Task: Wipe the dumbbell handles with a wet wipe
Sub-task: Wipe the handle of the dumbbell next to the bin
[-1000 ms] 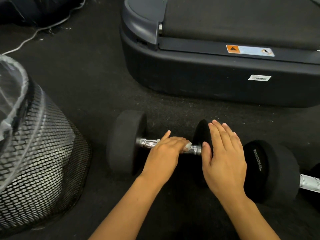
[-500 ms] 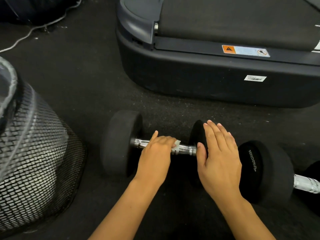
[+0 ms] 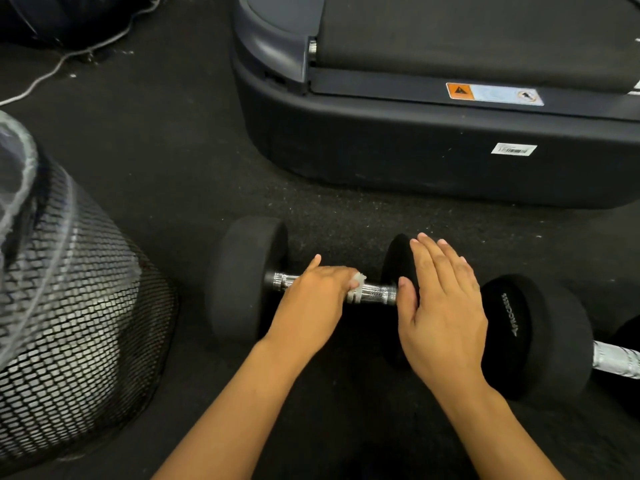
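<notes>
in the head view we saw the dumbbell (image 3: 246,278) lying on the dark floor (image 3: 173,161) at centre. the left hand (image 3: 311,299) curled over its chrome handle (image 3: 375,294), fingers closed around a white wet wipe (image 3: 358,280). the right hand (image 3: 440,313), fingers flat and together, pressed the 3 o'clock head. a mesh bin (image 3: 76,323) stood at 9 o'clock, a treadmill (image 3: 415,150) at 1 o'clock.

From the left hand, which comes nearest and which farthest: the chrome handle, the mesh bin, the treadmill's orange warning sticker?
1. Chrome dumbbell handle: under the left hand itself.
2. Black mesh waste bin: on the floor, far left.
3. Orange warning sticker: on the treadmill, top right.
</notes>
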`<move>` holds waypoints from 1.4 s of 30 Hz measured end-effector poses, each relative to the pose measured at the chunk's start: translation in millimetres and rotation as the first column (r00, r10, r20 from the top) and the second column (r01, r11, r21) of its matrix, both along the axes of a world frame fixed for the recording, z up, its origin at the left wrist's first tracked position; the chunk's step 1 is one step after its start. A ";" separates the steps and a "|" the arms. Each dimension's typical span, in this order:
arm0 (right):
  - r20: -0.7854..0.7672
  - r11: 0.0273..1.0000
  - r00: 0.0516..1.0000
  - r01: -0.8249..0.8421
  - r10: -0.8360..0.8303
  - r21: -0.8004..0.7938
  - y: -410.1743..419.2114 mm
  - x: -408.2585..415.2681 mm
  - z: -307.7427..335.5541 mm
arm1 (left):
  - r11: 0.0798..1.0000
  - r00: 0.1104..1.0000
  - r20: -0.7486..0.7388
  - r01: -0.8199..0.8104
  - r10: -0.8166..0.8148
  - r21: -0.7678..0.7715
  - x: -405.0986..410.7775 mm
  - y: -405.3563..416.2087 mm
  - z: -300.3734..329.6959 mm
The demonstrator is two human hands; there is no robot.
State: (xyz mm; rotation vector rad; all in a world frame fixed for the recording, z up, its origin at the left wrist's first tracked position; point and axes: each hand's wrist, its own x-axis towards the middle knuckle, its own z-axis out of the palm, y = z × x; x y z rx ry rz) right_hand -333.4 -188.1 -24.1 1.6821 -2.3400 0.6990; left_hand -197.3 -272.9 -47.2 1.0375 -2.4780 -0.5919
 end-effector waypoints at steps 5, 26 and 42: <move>-0.004 1.000 1.000 0.003 -0.003 -0.002 0.0 -0.1 0.7 | 0.997 0.999 -0.024 0.024 -0.025 -0.067 6.9 10.7 -7.4; -0.005 1.000 1.000 0.005 -0.005 -0.020 0.3 0.6 1.4 | 0.974 0.976 -0.216 -0.036 -0.014 -0.224 16.8 22.7 -35.6; -0.003 1.000 1.000 0.003 -0.003 0.002 0.1 -0.6 0.8 | 0.941 0.946 -0.122 -0.314 0.300 -0.125 10.2 31.6 -28.8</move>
